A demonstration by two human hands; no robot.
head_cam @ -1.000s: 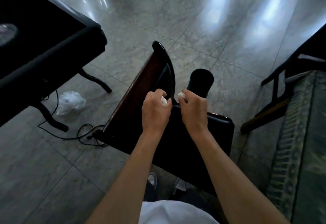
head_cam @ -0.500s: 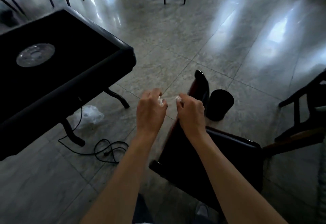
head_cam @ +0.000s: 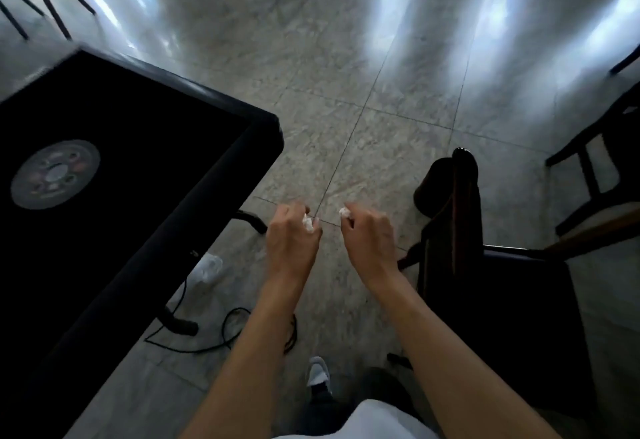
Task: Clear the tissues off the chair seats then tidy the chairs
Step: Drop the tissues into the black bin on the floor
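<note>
With each set of fingers (head_cam: 313, 229) curled narrowly round a small white tissue (head_cam: 308, 228), the left hand (head_cam: 292, 239) and right hand (head_cam: 367, 236) carry both wads clear of the dark chair (head_cam: 502, 300) at four o'clock. Held over the floor (head_cam: 346, 92), the second tissue (head_cam: 344, 212) likely awaits disposal; the black bin (head_cam: 433, 182) stands at two o'clock, the table (head_cam: 138, 161) at nine.
</note>
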